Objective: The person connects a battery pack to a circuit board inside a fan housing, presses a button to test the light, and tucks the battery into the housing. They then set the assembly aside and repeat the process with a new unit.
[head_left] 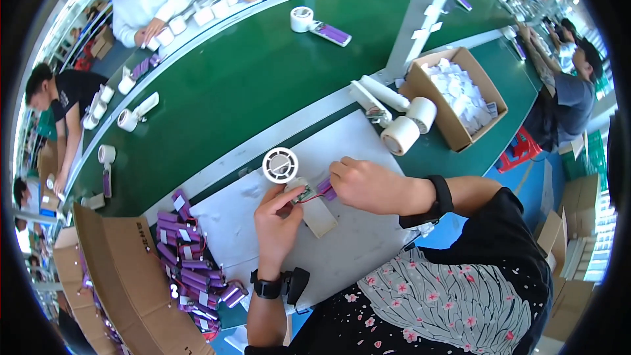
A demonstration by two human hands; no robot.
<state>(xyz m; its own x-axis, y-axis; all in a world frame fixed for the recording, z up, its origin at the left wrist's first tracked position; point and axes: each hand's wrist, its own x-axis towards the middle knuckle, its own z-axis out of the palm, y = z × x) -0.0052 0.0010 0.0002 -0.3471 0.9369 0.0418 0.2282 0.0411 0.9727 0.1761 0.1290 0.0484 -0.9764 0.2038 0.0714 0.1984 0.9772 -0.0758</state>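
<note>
The white device [315,212] is held between the thumb and fingers of the left hand [275,223], its round head tilted away from the body and its circuit board [303,193] exposed beside the fingertips. A purple battery pack [326,189] is gripped just beside the board by the curled, nearly closed fingers of the right hand [368,186]. Room on the grey sheet [368,240] is bounded by heaped purple packs [194,277] at left and by white housings [400,135] and a carton [435,113] at upper right.

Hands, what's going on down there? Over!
Left hand gripping white device, circuit board showing. Right hand on purple battery. Battery pile off left, out of the way.
</note>
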